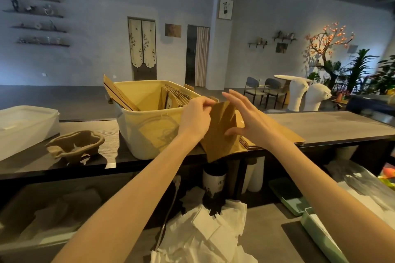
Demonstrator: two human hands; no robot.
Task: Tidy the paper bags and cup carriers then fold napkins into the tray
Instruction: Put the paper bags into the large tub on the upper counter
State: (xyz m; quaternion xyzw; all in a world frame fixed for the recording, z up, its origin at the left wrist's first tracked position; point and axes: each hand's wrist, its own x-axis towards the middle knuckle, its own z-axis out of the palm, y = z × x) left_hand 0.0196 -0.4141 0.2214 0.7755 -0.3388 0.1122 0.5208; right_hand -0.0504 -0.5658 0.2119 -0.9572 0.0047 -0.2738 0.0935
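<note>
Left hand [195,114] pinches the top edge of one brown paper bag [222,130], held upright just beside the right wall of the cream bin [147,132]. Right hand [245,117] has its fingers straight and spread, palm side against the bag's right edge, gripping nothing. The bag's lower end hangs past the front edge of the worktop [320,124].

Step in hand, as I judge it: flatten the bag and file it into the bin with the bags [175,96] already standing at the bin's back right. To do it well: press the creases flat with the right palm, keep the pinch at the top, lift clear of the rim, slide it in parallel with the standing ones so nothing buckles. Flat stack of bags [275,134] lies on the worktop just right of the held one, likely next.

Pulp cup carriers [74,145] sit near the worktop's front left, not yet tidied. White lidded box [25,124] at the far left edge. Loose white napkins [205,235] are heaped on the lower shelf, green tray [320,232] to their right; napkin folding not started.

Room: dim café, grey walls, wall shelves, chairs, plants, lit blossom tree far right.
</note>
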